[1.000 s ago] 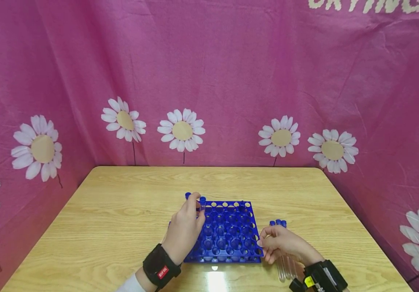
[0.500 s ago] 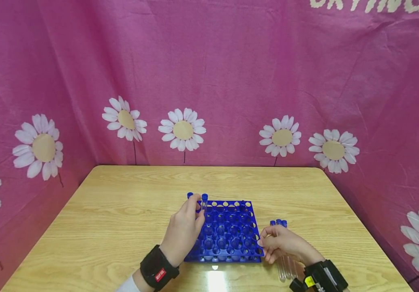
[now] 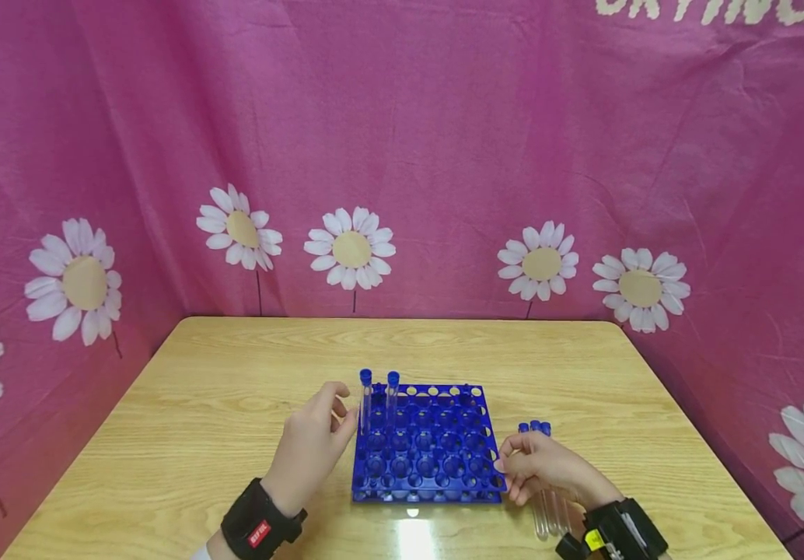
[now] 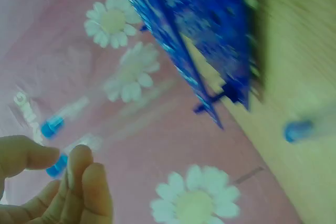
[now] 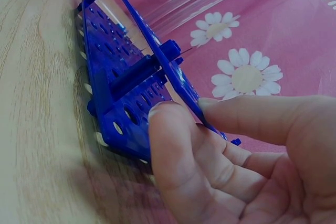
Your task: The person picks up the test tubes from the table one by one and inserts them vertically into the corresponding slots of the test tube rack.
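Observation:
A blue test tube rack (image 3: 424, 443) stands on the table. Two capped clear test tubes rise from its back left holes: the left tube (image 3: 366, 397) and, a column over, the right tube (image 3: 392, 397). Just left of the rack is my left hand (image 3: 314, 432), fingers loosely bent and holding nothing. In the left wrist view its fingertips overlap one blue cap (image 4: 56, 166). My right hand (image 3: 542, 467) pinches the rack's right edge between thumb and fingers, as the right wrist view shows at the upper plate (image 5: 184, 85).
Three test tubes with blue caps (image 3: 534, 426) lie side by side on the table (image 3: 234, 389), partly under my right hand. A pink curtain (image 3: 444, 155) with daisies hangs behind the table and along both sides.
My left hand has let go of the right test tube and drawn back to the left, leaving both tubes in the rack. The right hand keeps its place on the rack.

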A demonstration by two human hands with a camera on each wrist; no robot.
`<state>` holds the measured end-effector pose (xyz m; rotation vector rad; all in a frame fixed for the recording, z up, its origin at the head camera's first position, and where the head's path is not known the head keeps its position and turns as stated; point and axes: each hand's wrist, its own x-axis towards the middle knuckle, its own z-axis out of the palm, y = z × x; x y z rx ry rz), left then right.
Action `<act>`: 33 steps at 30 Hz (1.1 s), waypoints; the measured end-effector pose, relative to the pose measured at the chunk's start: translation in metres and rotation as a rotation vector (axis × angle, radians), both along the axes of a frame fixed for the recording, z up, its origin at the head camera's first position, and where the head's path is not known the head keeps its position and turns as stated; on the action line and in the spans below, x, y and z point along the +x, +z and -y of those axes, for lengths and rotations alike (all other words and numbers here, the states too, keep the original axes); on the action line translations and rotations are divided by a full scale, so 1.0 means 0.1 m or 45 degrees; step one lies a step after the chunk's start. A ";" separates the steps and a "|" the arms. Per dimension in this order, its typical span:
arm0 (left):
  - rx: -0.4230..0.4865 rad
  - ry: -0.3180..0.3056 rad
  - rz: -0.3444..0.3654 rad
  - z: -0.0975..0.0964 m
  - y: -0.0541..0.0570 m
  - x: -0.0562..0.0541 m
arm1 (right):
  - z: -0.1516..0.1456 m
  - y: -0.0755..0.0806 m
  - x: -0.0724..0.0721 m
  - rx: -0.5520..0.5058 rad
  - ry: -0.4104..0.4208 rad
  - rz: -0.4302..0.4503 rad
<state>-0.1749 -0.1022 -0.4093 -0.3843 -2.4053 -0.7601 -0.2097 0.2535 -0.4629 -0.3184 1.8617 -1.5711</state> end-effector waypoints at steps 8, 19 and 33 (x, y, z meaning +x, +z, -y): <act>-0.083 0.089 0.513 0.32 -0.06 -0.07 | 0.00 0.00 0.00 -0.028 0.015 -0.013; -0.070 0.025 0.808 0.40 -0.33 -0.25 | 0.00 0.00 -0.02 -0.029 0.020 -0.001; -0.126 0.040 0.904 0.37 -0.43 -0.40 | 0.00 0.01 0.00 -0.028 0.020 -0.001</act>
